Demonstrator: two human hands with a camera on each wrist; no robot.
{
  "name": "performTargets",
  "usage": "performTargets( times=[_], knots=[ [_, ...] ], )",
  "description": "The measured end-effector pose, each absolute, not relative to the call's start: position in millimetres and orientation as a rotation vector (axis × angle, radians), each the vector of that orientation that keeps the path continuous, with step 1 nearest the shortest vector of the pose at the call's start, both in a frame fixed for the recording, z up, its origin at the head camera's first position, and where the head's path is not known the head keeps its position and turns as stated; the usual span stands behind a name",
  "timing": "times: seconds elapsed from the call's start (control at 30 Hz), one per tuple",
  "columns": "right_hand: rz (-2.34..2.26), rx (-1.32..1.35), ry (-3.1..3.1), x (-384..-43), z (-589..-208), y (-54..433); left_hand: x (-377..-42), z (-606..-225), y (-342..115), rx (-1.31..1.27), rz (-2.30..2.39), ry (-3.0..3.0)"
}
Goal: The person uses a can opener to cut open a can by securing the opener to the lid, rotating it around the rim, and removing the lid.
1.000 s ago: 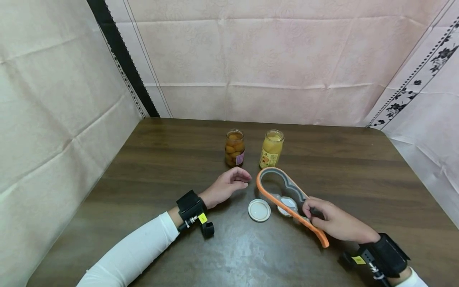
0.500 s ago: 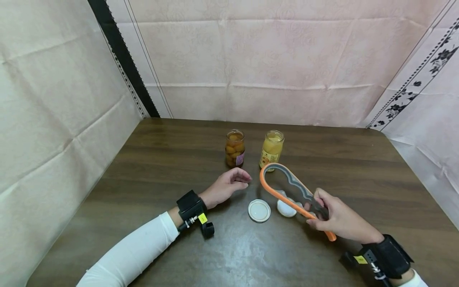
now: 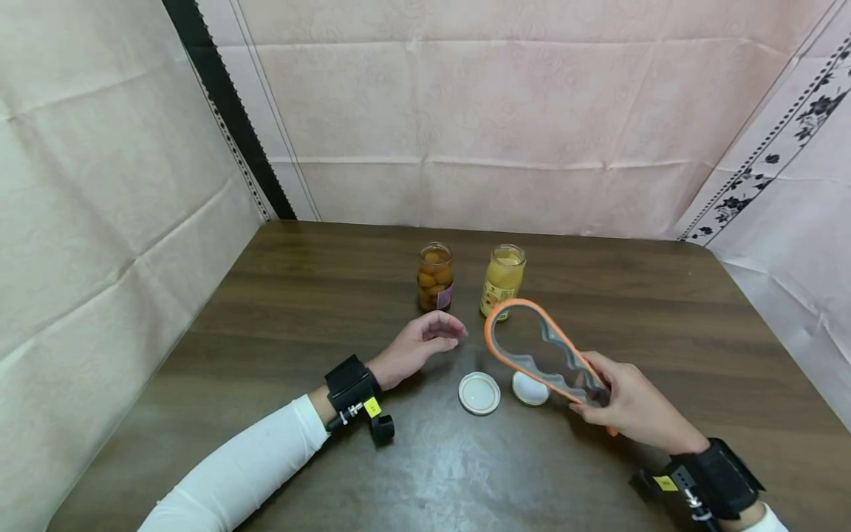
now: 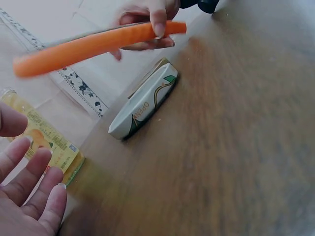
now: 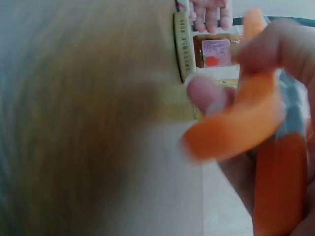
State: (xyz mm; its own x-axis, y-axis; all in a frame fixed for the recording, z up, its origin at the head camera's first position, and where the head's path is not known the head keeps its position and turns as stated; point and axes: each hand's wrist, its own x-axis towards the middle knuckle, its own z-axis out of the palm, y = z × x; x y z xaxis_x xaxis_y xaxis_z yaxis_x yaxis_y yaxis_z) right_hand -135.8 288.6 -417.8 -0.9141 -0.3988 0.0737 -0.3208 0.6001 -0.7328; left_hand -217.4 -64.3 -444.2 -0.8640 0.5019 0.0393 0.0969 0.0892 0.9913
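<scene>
My right hand [image 3: 628,399] grips the ends of an orange and grey jar opener [image 3: 532,366], lifted off the table, with its rounded loop pointing away. In the right wrist view thumb and fingers wrap around the orange handles [image 5: 280,182]. My left hand [image 3: 425,341] lies on the table with relaxed fingers and holds nothing. Just beyond it stands an open jar of brown round pieces [image 3: 435,277]. To its right, an open jar of yellow fruit [image 3: 504,275] is partly covered by the opener's loop. Two lids, the left one [image 3: 479,393] and the right one [image 3: 530,389], lie between my hands.
All of this is on a dark wooden table [image 3: 319,295]. Pale cloth [image 3: 518,111] hangs behind it and along both sides. Green and orange print with "OPEN" shows on a lid's rim [image 4: 147,101] in the left wrist view.
My right hand has raised the jar opener from above the right lid and turned it, uncovering that lid. Its grip now takes both handles. The left hand has stayed put.
</scene>
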Motion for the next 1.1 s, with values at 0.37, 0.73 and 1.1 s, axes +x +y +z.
performTargets(
  times=[0.37, 0.73, 1.1],
  knots=[
    [-1.122, -0.638, 3.013, -136.3, -415.8, 295.3, -213.4, -439.6, -69.0, 0.575, 1.816, 2.044],
    [-0.898, -0.437, 3.175, -140.0, -403.9, 307.5, -216.0, -436.8, -69.1, 0.559, 1.803, 2.04],
    [-0.812, -0.317, 3.137, -144.8, -409.1, 315.0, -217.0, -438.4, -67.3, 0.543, 1.823, 2.014]
  ],
)
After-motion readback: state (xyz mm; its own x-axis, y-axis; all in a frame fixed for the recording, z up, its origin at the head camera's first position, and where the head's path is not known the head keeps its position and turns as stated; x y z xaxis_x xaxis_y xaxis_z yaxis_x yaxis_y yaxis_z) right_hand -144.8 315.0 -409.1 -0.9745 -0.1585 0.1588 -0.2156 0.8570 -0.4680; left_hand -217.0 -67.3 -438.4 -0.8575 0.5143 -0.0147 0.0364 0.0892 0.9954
